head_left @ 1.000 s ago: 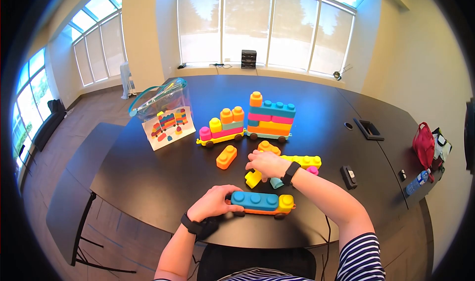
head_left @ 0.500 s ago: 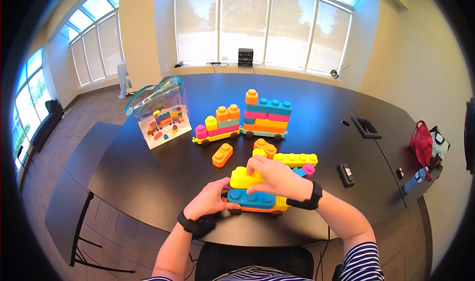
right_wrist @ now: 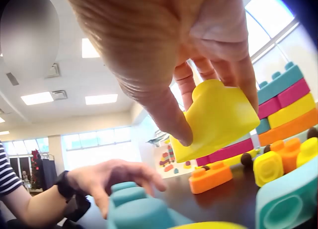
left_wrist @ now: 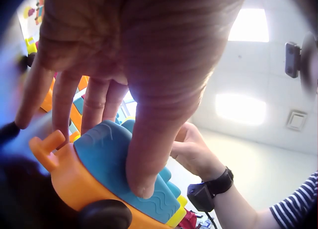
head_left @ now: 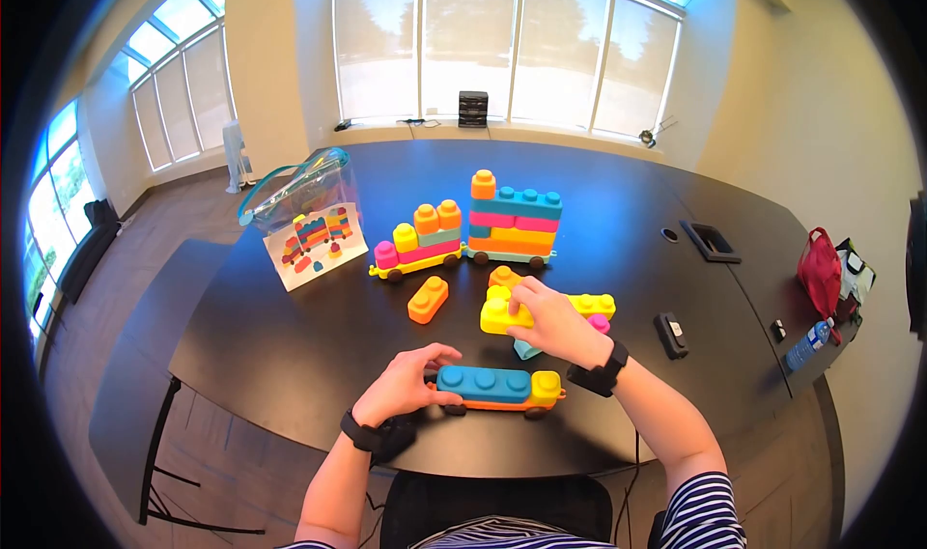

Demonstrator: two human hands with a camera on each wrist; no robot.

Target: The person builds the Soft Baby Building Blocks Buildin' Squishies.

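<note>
My left hand (head_left: 398, 383) grips the rear end of a toy train car, thumb on its near side and fingers on the far side. The car has an orange wheeled base (left_wrist: 82, 187), a long blue block (head_left: 483, 383) on top and a small yellow block (head_left: 547, 387) at the right end. My right hand (head_left: 558, 325) pinches a yellow sloped block (right_wrist: 218, 120) with one stud on its raised part, held up beyond the car. An orange block (head_left: 428, 300) lies to the left of that hand.
Two coupled cars, a low yellow-based one (head_left: 417, 256) and a taller stacked one (head_left: 512, 230), stand farther back. Loose blocks, including a long yellow one (head_left: 591, 305), lie around the right hand. A clear bag (head_left: 314, 201) with a picture card (head_left: 314, 247) stands left; a black case (head_left: 670, 336) lies right.
My right hand reached into the loose blocks, brought the yellow sloped block over the blue block, then moved it forward and away from the car. My left hand stays at the car's rear end.
</note>
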